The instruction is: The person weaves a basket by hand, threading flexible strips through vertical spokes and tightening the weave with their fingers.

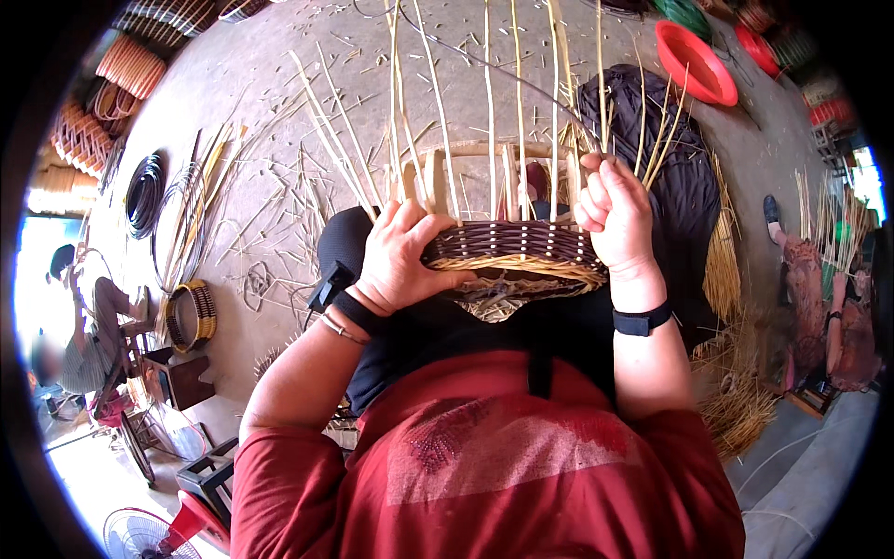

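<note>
A partly woven basket [512, 245] rests on my lap, its wall banded in dark brown and pale weave. Pale upright stakes [491, 121] rise from it in a fan, away from me. My left hand [400, 250] is wrapped around the wall's left end, thumb on the near side and fingers over the far side. At the right end my right hand [616, 207] is closed, fingertips pinching a long dark weaving strand [503, 71]. That strand arcs up and left across the stakes. Inside the stakes, a pale wooden frame [435, 177] shows in part.
Loose straw and cut bits litter the floor. Dark cloth [684, 196] and straw bundles [722, 252] lie at my right; a red basin [696, 63] is farther off. A dark coil [145, 196] and a round woven ring [191, 315] lie left. People sit at both sides.
</note>
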`<act>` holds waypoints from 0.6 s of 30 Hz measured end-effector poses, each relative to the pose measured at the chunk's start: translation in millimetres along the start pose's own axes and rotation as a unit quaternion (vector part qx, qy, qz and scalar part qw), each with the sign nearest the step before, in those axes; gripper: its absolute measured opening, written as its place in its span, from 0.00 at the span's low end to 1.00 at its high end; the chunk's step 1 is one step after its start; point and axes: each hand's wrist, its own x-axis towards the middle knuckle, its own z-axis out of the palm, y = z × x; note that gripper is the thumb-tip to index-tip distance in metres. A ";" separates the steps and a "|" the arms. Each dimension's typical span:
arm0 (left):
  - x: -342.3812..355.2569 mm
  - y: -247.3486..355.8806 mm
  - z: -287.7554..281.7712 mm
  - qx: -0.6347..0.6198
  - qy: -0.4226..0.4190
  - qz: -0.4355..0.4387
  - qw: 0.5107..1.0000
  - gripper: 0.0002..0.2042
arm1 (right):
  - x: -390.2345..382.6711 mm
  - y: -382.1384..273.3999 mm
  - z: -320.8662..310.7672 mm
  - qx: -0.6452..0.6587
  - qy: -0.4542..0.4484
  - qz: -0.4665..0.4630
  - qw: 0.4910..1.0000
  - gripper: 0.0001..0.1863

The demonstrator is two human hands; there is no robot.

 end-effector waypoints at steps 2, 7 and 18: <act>8.9 -3.1 -3.3 -0.019 -0.024 0.006 1.000 0.33 | 3.5 0.9 -5.1 -0.014 0.007 -0.011 1.000 0.14; 71.9 18.4 -17.5 0.176 0.188 0.023 0.966 0.28 | -0.3 -9.0 -8.6 -0.027 0.037 -0.029 0.999 0.14; 107.1 0.3 32.9 -0.050 0.009 0.029 0.998 0.18 | -6.8 -5.0 -26.6 0.049 0.036 -0.058 0.997 0.14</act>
